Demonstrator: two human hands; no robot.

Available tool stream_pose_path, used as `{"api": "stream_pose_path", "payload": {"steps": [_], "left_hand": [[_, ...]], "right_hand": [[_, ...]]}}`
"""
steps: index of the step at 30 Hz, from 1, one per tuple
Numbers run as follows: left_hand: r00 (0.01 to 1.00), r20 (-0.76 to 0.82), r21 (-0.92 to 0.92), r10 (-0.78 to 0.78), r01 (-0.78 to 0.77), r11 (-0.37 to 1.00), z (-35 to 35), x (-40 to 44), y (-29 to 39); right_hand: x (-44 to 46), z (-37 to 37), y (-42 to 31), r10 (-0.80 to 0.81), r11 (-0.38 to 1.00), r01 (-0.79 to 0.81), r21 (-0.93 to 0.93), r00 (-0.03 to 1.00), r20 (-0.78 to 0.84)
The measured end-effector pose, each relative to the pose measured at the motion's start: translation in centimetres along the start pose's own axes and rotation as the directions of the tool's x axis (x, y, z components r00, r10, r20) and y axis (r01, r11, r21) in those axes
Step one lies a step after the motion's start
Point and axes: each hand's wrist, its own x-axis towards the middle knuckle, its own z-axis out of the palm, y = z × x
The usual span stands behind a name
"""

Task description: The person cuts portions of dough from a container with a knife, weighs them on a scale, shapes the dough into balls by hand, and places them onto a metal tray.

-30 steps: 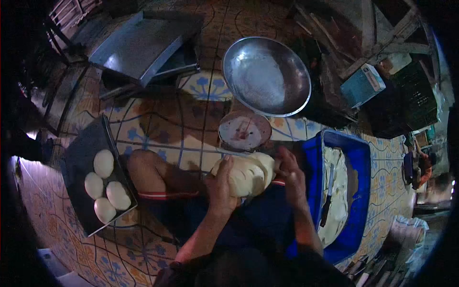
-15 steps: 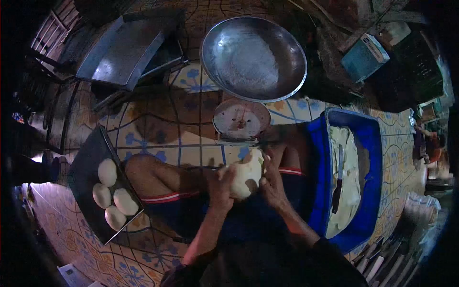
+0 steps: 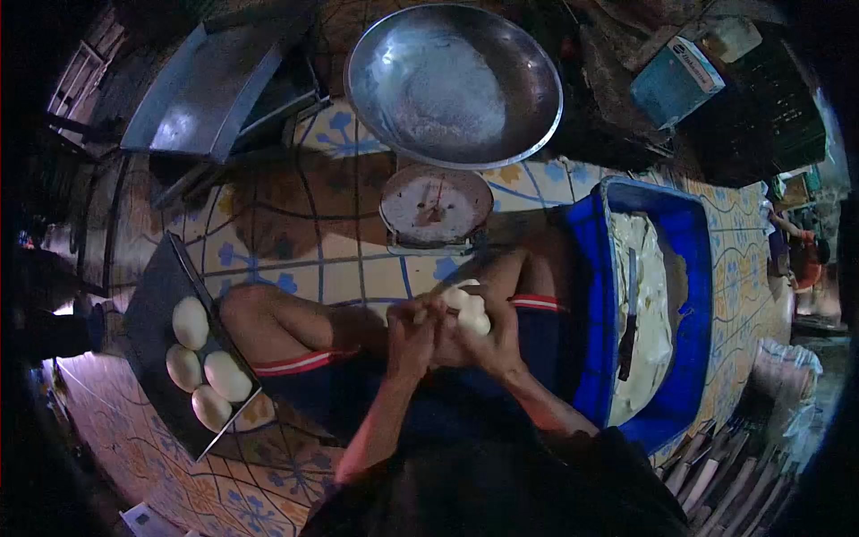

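Left hand (image 3: 414, 336) and right hand (image 3: 494, 343) are drawing closer since the earlier frame, both clutching dough (image 3: 470, 311) over the lap (image 3: 447, 383), likely for even pressure. I'm seeing tray (image 3: 148, 322) and tub (image 3: 587, 259) flanking the legs (image 3: 277, 324), presumably for easy reach.

The scene is taken in by a single camera worn on the person's head, aimed forward and steeply down. The left hand (image 3: 412, 345) and right hand (image 3: 497, 345) are seen from above and close by, just below the middle, with both forearms (image 3: 386, 425) brought in from the lower edge. The tiled floor (image 3: 335, 277) is looked down upon, and the metal bowl (image 3: 447, 94) is framed farther forward, near the top edge. A dark tray (image 3: 157, 313) is covered at left, a blue tub (image 3: 693, 313) at right. Straight lines are bowed by a wide lens; the dim margins can hardly be read.
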Motion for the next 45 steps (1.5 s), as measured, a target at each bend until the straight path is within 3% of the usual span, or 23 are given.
{"api": "stream_pose_path", "payload": {"steps": [2,5,6,7,9,11,13,17,19,20,23,25,27,29,31,32,33,35,37,39,41,43,45], "left_hand": [[0.999,-0.012,0.219,-0.037,0.039,0.975,0.5,0.8,0.2],[0.930,0.285,-0.678,-0.233,0.367,0.637,-0.5,1.4,-0.2],[0.904,0.428,-0.752,-0.007,0.360,0.553,-1.1,0.8,-1.2],[0.905,0.424,-0.748,-0.018,0.361,0.557,-1.8,-0.1,-2.3],[0.984,0.019,-0.655,-0.176,0.145,0.742,-1.0,-1.2,-0.7],[0.985,0.002,-0.091,-0.172,0.171,0.981,-0.8,-0.4,-1.9],[0.974,0.080,0.078,-0.211,0.204,0.976,0.5,-0.2,0.1],[0.991,-0.002,-0.221,0.137,-0.134,0.966,0.2,2.0,0.0],[0.972,0.202,-0.263,0.117,-0.061,0.963,0.1,0.4,-0.8],[0.923,0.369,-0.645,-0.112,0.341,0.684,-1.0,0.0,0.0],[0.979,-0.075,-0.364,-0.192,0.153,0.919,1.3,-1.7,0.7],[0.987,0.003,-0.246,-0.161,0.157,0.957,-0.4,-1.0,-2.3],[0.971,0.058,-0.125,-0.233,0.239,0.963,-0.5,1.0,-1.0],[0.996,0.085,-0.362,0.023,0.009,0.932,-0.1,1.1,-0.5],[0.979,0.197,-0.408,-0.047,0.126,0.905,-0.8,0.4,-2.7],[0.900,0.431,-0.749,-0.063,0.396,0.532,-1.6,-0.7,-2.1],[0.904,0.421,-0.750,-0.069,0.390,0.534,-2.1,-1.4,-1.8],[0.982,0.081,-0.623,-0.171,0.184,0.760,-2.3,-2.1,-1.6],[0.991,0.083,-0.430,-0.102,0.128,0.894,-2.3,-1.9,-1.7],[0.993,0.016,-0.102,-0.114,0.115,0.988,-2.6,-0.4,-1.4],[0.993,0.059,-0.441,-0.107,0.122,0.889,-4.7,0.0,0.4],[0.823,0.549,-0.587,0.146,0.256,0.768,-5.2,0.4,3.7],[0.758,0.621,-0.382,0.201,0.069,0.922,-5.9,0.3,5.6]], "right_hand": [[0.7,-0.3,-0.6,0.377,0.918,-0.350,0.187,0.916,-0.138],[0.1,1.6,-2.8,0.328,0.930,-0.271,0.247,0.915,-0.232],[0.4,1.7,-2.0,0.464,0.803,-0.376,0.461,0.882,-0.088],[-0.1,1.3,-0.5,0.183,0.940,-0.148,0.306,0.979,-0.090],[0.7,-0.8,-0.7,0.140,0.886,-0.190,0.422,0.979,0.147],[-0.2,-0.5,0.4,-0.046,0.977,0.093,-0.190,0.970,0.238],[-0.3,0.2,0.7,-0.019,0.996,0.020,-0.083,1.000,0.016],[0.1,-0.8,-1.3,0.257,0.966,-0.255,0.037,0.965,-0.052],[0.1,-1.0,-0.8,0.311,0.950,-0.312,0.012,0.949,0.052],[0.2,-0.8,-0.4,0.337,0.915,-0.345,0.210,0.939,0.073],[0.3,-1.1,-0.6,0.276,0.873,-0.287,0.394,0.957,0.086],[0.2,-0.2,-0.1,-0.057,0.991,0.079,-0.107,0.979,0.198],[-0.1,-0.4,0.7,0.056,0.998,-0.052,-0.045,0.995,0.083],[0.1,0.4,-1.2,0.338,0.940,-0.323,0.112,0.926,-0.167],[0.1,0.1,-1.7,0.386,0.921,-0.386,0.048,0.922,-0.009],[0.1,0.6,-1.0,0.336,0.924,-0.352,0.148,0.934,0.122],[0.1,1.0,-0.6,0.265,0.912,-0.323,0.254,0.935,0.237],[0.7,0.9,-1.3,0.278,0.889,-0.352,0.292,0.923,0.265],[0.7,2.4,-2.1,-0.083,0.969,0.148,-0.200,0.950,0.300],[0.7,2.5,-1.7,-0.073,0.978,0.117,-0.170,0.965,0.250],[0.9,1.8,-2.3,0.148,0.980,-0.102,-0.169,0.944,0.294],[1.6,2.6,-2.8,0.242,0.966,-0.194,-0.173,0.912,0.330],[2.0,4.5,-3.2,-0.165,0.981,0.122,0.148,0.929,0.331]]}}
